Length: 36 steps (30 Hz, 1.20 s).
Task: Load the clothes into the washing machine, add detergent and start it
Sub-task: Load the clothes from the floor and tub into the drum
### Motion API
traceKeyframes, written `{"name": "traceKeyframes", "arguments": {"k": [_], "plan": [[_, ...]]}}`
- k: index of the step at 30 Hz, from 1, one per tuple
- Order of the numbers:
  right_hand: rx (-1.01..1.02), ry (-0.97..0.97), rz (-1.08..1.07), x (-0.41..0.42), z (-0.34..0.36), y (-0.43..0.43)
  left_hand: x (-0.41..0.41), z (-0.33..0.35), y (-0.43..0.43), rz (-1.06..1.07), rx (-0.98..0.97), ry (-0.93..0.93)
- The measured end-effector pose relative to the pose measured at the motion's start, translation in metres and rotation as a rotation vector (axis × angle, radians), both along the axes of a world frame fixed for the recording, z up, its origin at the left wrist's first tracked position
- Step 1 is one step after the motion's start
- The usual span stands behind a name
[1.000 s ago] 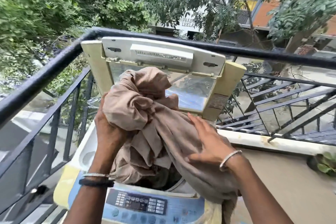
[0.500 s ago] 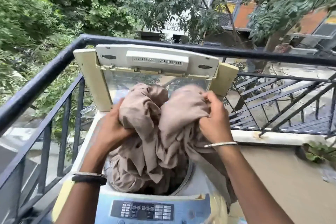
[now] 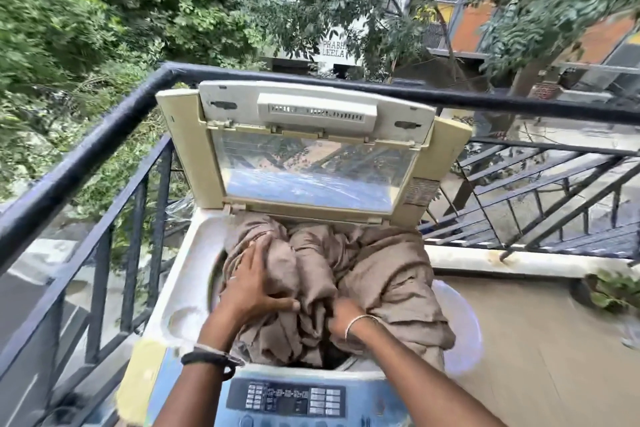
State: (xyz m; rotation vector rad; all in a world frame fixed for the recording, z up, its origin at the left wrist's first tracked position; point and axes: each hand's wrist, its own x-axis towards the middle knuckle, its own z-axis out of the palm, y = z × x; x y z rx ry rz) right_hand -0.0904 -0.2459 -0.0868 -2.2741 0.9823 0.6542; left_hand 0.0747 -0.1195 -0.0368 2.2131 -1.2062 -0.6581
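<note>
A top-loading washing machine [image 3: 180, 291] stands on a balcony with its lid [image 3: 311, 149] propped up against the railing. A large beige cloth [image 3: 381, 274] fills the drum opening and spills over the right rim. My left hand [image 3: 252, 284] presses flat on the cloth's left side, fingers spread. My right hand [image 3: 341, 317] is dug into the folds near the front of the drum, its fingers hidden in the fabric. The control panel [image 3: 287, 399] sits at the near edge, below my wrists.
A black metal railing [image 3: 90, 156] runs along the left and behind the machine. A pale plastic tub [image 3: 464, 333] sits right of the washer. Tiled balcony floor [image 3: 536, 357] lies to the right, with a potted plant [image 3: 613, 288] by the ledge.
The cloth bundle was held up in front of the lid; now it has dropped into the drum. Both hands have moved down and push on it.
</note>
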Motion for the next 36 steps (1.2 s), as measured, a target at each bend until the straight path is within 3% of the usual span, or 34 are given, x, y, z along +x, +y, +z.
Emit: {"name": "traceKeyframes", "arguments": {"k": [2, 5, 8, 11, 13, 15, 17, 19, 21, 25, 28, 31, 36], "plan": [[-0.048, 0.186, 0.141, -0.010, 0.002, -0.005, -0.016, -0.014, -0.011, -0.090, 0.056, -0.018], [-0.083, 0.203, 0.155, -0.021, 0.006, -0.020, -0.045, -0.036, -0.033, -0.182, 0.197, -0.096], [-0.195, 0.009, 0.000, -0.046, 0.023, -0.034, -0.063, -0.053, -0.045, -0.229, 0.300, -0.222], [-0.395, -0.381, -0.261, -0.088, 0.037, -0.048, -0.062, -0.072, -0.052, -0.232, 0.379, -0.206], [-0.504, -0.445, -0.404, -0.120, 0.036, -0.065, -0.055, -0.089, -0.056, -0.245, 0.401, -0.170], [-0.420, -0.285, -0.521, -0.153, 0.024, -0.084, -0.045, -0.108, -0.058, -0.251, 0.411, -0.134], [-0.225, -0.131, -0.490, -0.179, 0.007, -0.094, -0.036, -0.119, -0.056, -0.253, 0.416, -0.126], [-0.088, -0.134, -0.439, -0.192, -0.010, -0.092, -0.028, -0.125, -0.052, -0.235, 0.413, -0.114], [-0.077, -0.154, -0.499, -0.195, -0.026, -0.087, -0.017, -0.138, -0.051, -0.214, 0.424, -0.100], [-0.287, -0.249, -0.676, -0.185, -0.032, -0.087, -0.004, -0.164, -0.051, -0.210, 0.471, -0.109], [-0.297, -0.586, -0.954, -0.170, -0.014, -0.093, -0.008, -0.166, -0.050, -0.201, 0.475, -0.149], [-0.191, -0.792, -1.034, -0.147, 0.004, -0.120, -0.014, -0.165, -0.045, -0.211, 0.475, -0.169], [0.218, -0.781, -1.048, -0.103, 0.013, -0.144, -0.031, -0.122, -0.040, -0.236, 0.458, -0.124]]}}
